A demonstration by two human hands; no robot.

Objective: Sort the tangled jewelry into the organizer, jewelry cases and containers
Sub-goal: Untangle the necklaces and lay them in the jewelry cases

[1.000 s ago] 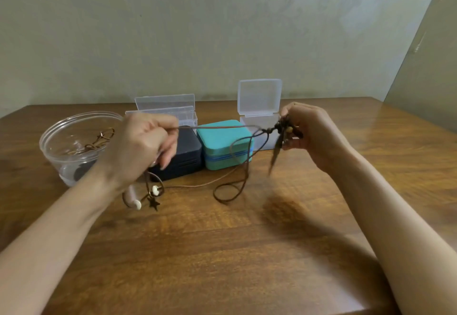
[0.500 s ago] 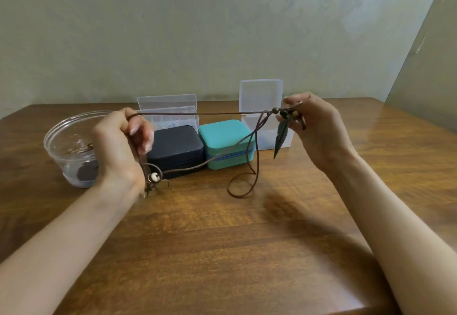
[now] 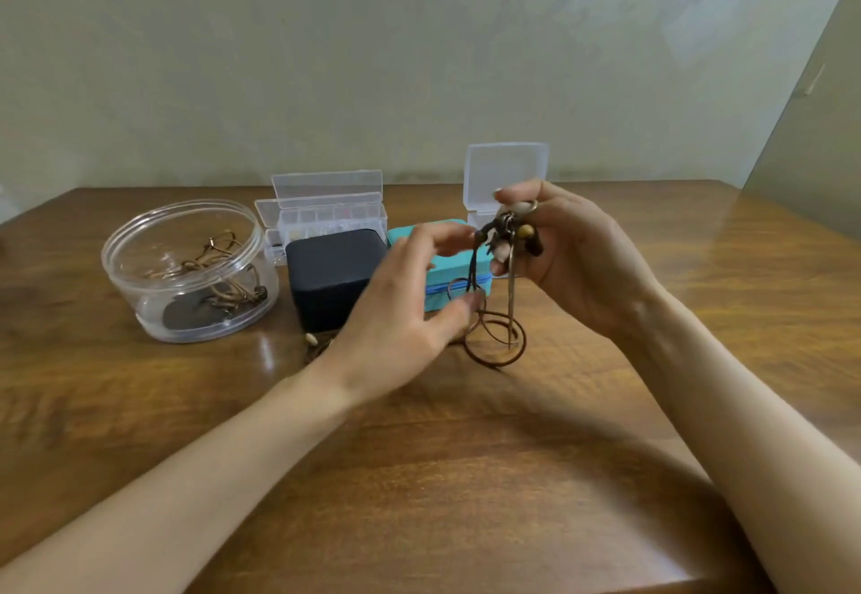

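**A:** In the head view, what has changed?

**B:** Half a second ago the necklace [image 3: 496,344] was stretched in a taut line between the person's two hands. Now the cord is slack. The left hand [image 3: 400,314] has let go of its end and crossed over to the right. Its fingers are apart and hold nothing that can be seen.

**A:** And the right hand [image 3: 582,258]?

**B:** It keeps its fingers curled round the bunch of pendants and beads [image 3: 510,230], held up in front of the small clear box [image 3: 505,178]. From there the cord drops into loops on the table [image 3: 466,477], just before the teal case [image 3: 442,269]. The beaded end [image 3: 311,340] lies on the wood beside the black case [image 3: 333,276].

**A:** What does that mean for the sorting?

**B:** Probably this piece has been pulled free and is being gathered up to stow. More tangled cords [image 3: 219,276] wait in the round tub [image 3: 186,267], so much of the job remains.

**A:** What can't be made out?

**B:** The left fingertips are blurred, and its thumb sits near the cord, touching or not, one cannot tell. That hand also covers the cord's run across to the beaded end. The organizer [image 3: 326,216] is half hidden behind the black case, its compartments too small to read.
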